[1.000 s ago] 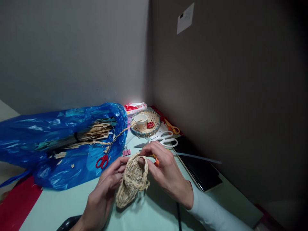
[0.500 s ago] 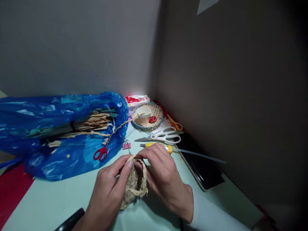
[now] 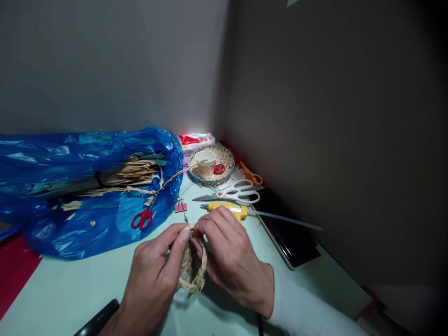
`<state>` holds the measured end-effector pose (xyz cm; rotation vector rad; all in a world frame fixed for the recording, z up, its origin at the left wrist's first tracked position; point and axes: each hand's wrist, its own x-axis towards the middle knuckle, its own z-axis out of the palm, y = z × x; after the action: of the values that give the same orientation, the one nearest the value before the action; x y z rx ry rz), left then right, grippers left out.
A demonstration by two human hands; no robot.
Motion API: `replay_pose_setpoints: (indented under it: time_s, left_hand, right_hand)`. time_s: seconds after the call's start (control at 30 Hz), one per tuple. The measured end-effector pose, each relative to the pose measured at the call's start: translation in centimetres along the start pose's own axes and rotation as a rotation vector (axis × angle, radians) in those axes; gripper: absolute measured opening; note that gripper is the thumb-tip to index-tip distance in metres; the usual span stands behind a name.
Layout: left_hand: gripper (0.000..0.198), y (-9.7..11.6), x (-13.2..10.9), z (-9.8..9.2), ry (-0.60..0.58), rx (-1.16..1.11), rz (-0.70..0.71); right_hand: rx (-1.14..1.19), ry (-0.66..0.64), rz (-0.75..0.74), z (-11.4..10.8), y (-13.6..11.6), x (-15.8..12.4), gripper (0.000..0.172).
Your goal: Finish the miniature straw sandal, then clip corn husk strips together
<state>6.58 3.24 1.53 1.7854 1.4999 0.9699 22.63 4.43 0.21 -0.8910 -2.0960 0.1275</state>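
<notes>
Both my hands hold a small woven straw piece (image 3: 191, 270), shaped like a tiny sandal, just above the pale green table (image 3: 70, 289). My left hand (image 3: 154, 280) grips its left side, fingers closed, thumb and forefinger pinching the top end. My right hand (image 3: 227, 254) wraps the right side and pinches the same top end. A twisted straw cord (image 3: 168, 182) runs from the blue bag towards the basket.
A blue plastic bag (image 3: 80, 186) with straw strips lies at the left, red scissors (image 3: 142, 218) on it. Behind my hands are a yellow glue gun (image 3: 233, 209), white scissors (image 3: 234, 193), orange scissors (image 3: 252, 175), a woven basket (image 3: 226, 163) with a cup (image 3: 205, 161), a pink clip (image 3: 181, 206), a black tablet (image 3: 290, 233).
The straw piece has been turned on edge, so it looks narrower. My left hand has closed round it from the left; both hands have drawn closer together.
</notes>
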Motion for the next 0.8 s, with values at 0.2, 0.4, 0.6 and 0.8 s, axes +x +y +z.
replay_pose_setpoints:
  time_s: [0.2,0.4,0.6,0.8]
  left_hand:
    - [0.028,0.4,0.0,-0.5,0.034,0.008,0.018]
    - [0.023,1.0,0.1,-0.8,0.081,-0.027,0.040]
    - [0.018,1.6,-0.1,-0.9,0.112,-0.050,0.058]
    - [0.022,1.5,-0.1,-1.3,0.115,-0.022,0.111]
  right_hand:
    - [-0.053,0.060,-0.081,-0.1,-0.2,0.0,0.027]
    - [-0.057,0.139,-0.161,-0.2,-0.3,0.1,0.025]
    - [-0.087,0.249,-0.354,-0.1,-0.1,0.2,0.027]
    - [-0.034,0.227,-0.308,-0.5,0.1,0.6,0.026]
